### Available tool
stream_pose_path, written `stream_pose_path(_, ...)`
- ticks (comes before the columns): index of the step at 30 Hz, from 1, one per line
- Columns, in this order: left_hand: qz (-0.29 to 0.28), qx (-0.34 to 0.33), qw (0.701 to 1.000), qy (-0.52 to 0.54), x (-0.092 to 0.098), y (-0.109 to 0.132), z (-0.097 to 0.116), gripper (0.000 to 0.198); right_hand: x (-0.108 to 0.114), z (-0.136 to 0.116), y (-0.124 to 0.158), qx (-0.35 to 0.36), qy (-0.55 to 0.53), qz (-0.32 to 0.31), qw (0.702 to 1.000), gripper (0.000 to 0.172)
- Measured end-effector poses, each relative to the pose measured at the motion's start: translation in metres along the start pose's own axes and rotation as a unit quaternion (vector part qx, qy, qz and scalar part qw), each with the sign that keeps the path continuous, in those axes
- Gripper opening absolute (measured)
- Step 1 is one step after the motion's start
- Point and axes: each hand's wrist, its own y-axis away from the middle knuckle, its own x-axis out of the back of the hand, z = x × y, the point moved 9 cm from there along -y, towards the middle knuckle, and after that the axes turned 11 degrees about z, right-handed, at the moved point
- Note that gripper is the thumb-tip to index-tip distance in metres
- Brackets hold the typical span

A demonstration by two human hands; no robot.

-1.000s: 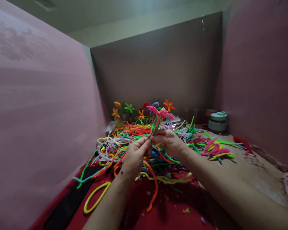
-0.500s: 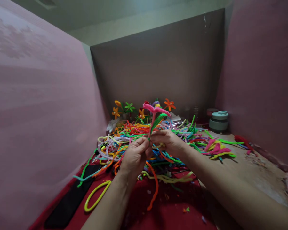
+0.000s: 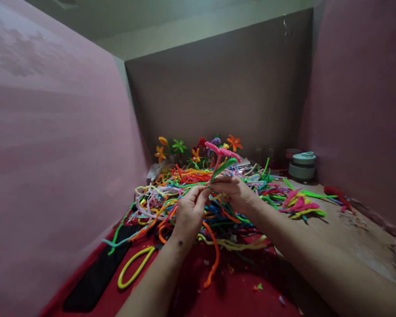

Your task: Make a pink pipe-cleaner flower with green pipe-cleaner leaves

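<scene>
A pipe-cleaner flower (image 3: 220, 152) with pink petals, a pink stem and a green leaf (image 3: 225, 168) is held up in front of me, leaning right. My left hand (image 3: 192, 208) pinches the low end of its stem between thumb and fingers. Close against it, my right hand (image 3: 235, 192) grips the stem at the base of the leaf. The fingertips of both hands nearly meet and hide the stem's lower end. Behind and below them spreads a tangled heap of coloured pipe cleaners (image 3: 165, 193).
Finished pipe-cleaner flowers (image 3: 179, 146) stand at the back. A lidded teal jar (image 3: 302, 166) is at the right. On the red cloth (image 3: 185, 286) lie a yellow loop handle (image 3: 135, 267) and a black strip (image 3: 97, 273). Pink panels (image 3: 53, 154) rise on both sides.
The flower has tilted further right and come slightly lower. My left wrist has turned, and both hands still hold the stem.
</scene>
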Motion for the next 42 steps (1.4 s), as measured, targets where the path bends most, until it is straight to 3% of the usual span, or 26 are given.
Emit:
stream_pose_path(3, 0.062, -0.134, 0.976, -0.160, 0.007, 0.004, 0.015, 0.013, -0.002, -0.005, 0.001, 0.036, 0.012, 0.016, 0.999, 0.010)
stream_pose_path(5, 0.074, -0.148, 0.970, -0.178, 0.009, 0.004, 0.017, 0.014, -0.005, -0.006, 0.002, 0.042, 0.020, 0.008, 0.999, 0.014)
stream_pose_path(8, 0.056, -0.063, 0.994, -0.075, 0.010, -0.001, 0.008, 0.017, -0.008, -0.008, 0.005, 0.049, 0.051, -0.018, 0.997, 0.016)
stream_pose_path(11, -0.011, 0.049, 0.996, 0.077, 0.000, -0.003, -0.002, 0.028, -0.010, -0.011, 0.007, 0.054, 0.056, -0.054, 0.996, 0.016)
stream_pose_path(13, -0.061, 0.121, 0.974, 0.182, -0.010, 0.001, -0.007, 0.030, -0.011, -0.007, 0.007, 0.029, 0.044, -0.082, 0.995, 0.017)
stream_pose_path(16, -0.133, 0.217, 0.916, 0.310, -0.025, 0.011, -0.010, 0.020, -0.010, 0.006, 0.007, -0.036, 0.026, -0.101, 0.994, 0.018)
stream_pose_path(18, -0.181, 0.255, 0.884, 0.349, -0.033, 0.018, -0.009, 0.016, -0.011, 0.010, 0.008, -0.055, 0.006, -0.113, 0.992, 0.016)
stream_pose_path(20, -0.201, 0.266, 0.877, 0.346, -0.036, 0.021, -0.008, 0.014, -0.013, 0.009, 0.008, -0.047, -0.007, -0.114, 0.992, 0.014)
stream_pose_path(22, -0.168, 0.229, 0.915, 0.286, -0.029, 0.016, -0.011, 0.017, -0.011, 0.006, 0.006, -0.025, -0.010, -0.089, 0.996, 0.014)
stream_pose_path(25, -0.038, 0.067, 0.992, 0.098, -0.004, 0.002, -0.002, 0.018, -0.006, 0.001, 0.003, 0.007, 0.004, -0.036, 0.999, 0.013)
stream_pose_path(27, 0.031, -0.044, 0.999, -0.007, 0.007, 0.001, 0.011, 0.011, -0.005, 0.000, 0.003, 0.019, 0.024, -0.018, 0.999, 0.013)
stream_pose_path(29, 0.061, -0.085, 0.993, -0.045, 0.011, 0.002, 0.017, 0.008, -0.006, 0.000, 0.004, 0.022, 0.053, -0.014, 0.998, 0.017)
stream_pose_path(36, 0.004, 0.095, 0.990, 0.104, 0.004, -0.005, -0.008, 0.019, -0.015, -0.002, 0.010, 0.014, 0.081, -0.050, 0.995, 0.022)
stream_pose_path(39, -0.040, 0.152, 0.967, 0.201, -0.004, -0.004, -0.013, 0.024, -0.015, -0.002, 0.007, 0.027, 0.052, -0.063, 0.996, 0.021)
stream_pose_path(42, -0.081, 0.232, 0.922, 0.298, -0.017, 0.005, -0.018, 0.022, -0.010, 0.002, 0.004, 0.017, 0.003, -0.067, 0.998, 0.017)
